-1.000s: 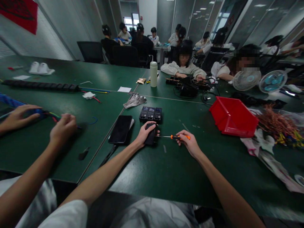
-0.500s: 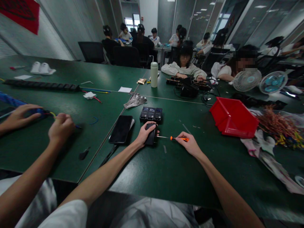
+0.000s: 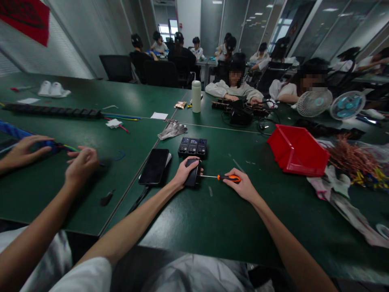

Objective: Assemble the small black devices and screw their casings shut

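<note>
Dim overall, soft glare on green tabletop [image 3: 173,217]

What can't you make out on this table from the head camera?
Head view: part of the black case, covered by the left hand.
Head view: whether the screwdriver touches the case, too small.
Head view: markings on the black modules, too small.
Head view: white round item, cut off by the right edge.

A plain, whitish short sleeve [image 3: 86,276] covers the top of the left arm [image 3: 130,223]. Below, pale clothing [image 3: 191,272] shows in loose creases. The left hand [image 3: 181,172] and right hand [image 3: 242,185] are bare.
</note>
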The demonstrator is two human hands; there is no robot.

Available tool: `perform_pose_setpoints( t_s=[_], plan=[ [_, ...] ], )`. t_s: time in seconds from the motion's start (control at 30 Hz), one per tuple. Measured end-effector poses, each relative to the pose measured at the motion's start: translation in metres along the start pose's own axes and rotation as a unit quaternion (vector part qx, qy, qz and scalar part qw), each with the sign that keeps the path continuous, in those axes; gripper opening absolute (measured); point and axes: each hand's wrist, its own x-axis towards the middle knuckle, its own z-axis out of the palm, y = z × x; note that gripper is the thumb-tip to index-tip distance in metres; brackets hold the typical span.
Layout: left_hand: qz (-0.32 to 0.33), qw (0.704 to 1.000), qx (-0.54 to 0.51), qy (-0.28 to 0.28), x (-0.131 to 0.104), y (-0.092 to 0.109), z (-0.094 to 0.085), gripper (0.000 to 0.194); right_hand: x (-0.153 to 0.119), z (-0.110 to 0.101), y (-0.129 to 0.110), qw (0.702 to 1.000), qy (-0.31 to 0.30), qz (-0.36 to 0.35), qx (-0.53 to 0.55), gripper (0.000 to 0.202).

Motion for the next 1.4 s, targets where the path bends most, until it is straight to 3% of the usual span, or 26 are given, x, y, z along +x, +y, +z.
perform_pose_setpoints(
  t_s=[0.23, 0.4, 0.5, 0.77, 1.17, 1.27, 1.4],
  plan=[
    [-0.007, 1.000, 0.000, -0.005, -0.001, 0.000, 0.000, 0.042, 0.000, 0.001, -0.001, 0.999, 0.013, -0.002, 0.033, 0.021],
    [-0.003, 1.000, 0.008, -0.003, -0.003, 0.000, 0.003, 0.044, 0.001, 0.008, 0.003, 0.971, 0.026, 0.113, 0.209, 0.035],
    [-0.004, 1.000, 0.017, 0.001, -0.003, 0.000, 0.003, 0.045, 0.000, 0.009, 0.005, 0.963, 0.008, 0.163, 0.215, 0.043],
    [-0.007, 1.000, 0.026, 0.009, -0.002, 0.000, 0.002, 0.046, 0.000, 0.006, -0.004, 0.982, -0.002, 0.127, 0.143, 0.029],
    [-0.001, 1.000, 0.022, 0.004, -0.003, 0.000, 0.002, 0.045, -0.001, 0.004, -0.004, 0.992, 0.006, 0.079, 0.100, 0.029],
    [-0.002, 1.000, 0.018, 0.001, -0.003, 0.001, 0.002, 0.043, 0.000, 0.007, -0.002, 0.985, 0.006, 0.100, 0.139, 0.031],
    [-0.003, 1.000, 0.019, 0.001, -0.003, 0.000, 0.002, 0.041, 0.002, 0.011, 0.002, 0.949, 0.005, 0.158, 0.273, 0.044]
  ],
)
